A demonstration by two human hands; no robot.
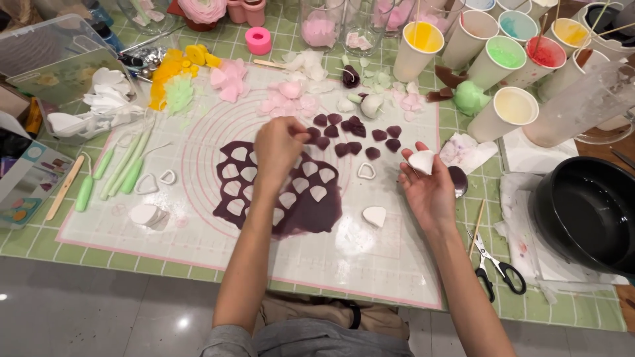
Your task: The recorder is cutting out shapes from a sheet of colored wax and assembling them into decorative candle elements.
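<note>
Scissors (497,266) with black handles lie at the near right edge of the white mat (370,264), by a black pot (585,211). Closer to the middle, the dark purple sheet (301,205) is spread flat on the mat, full of petal-shaped holes; it looks thin and soft, likely to stretch or tear if pulled, so it is best lifted from underneath at an edge. A white petal cutter (375,215) sits just beside its right edge.

The right hand (430,188) is open, palm up, with a white petal cutter (421,160) resting loosely against its fingers rather than squeezed. The left hand (278,149) reaches over the sheet, fingertips pinched together on what appears to be a small purple petal (311,133); the piece is mostly hidden, so the hold is a judgement. Such petals look light and easily dented, and are best taken gently by the rim.

Beyond the hands, a cluster of cut purple petals (357,135) lies on the mat, then pink petals (291,99). Farthest off stand paper cups (509,66) of coloured material and green modelling tools (126,168) at left.
</note>
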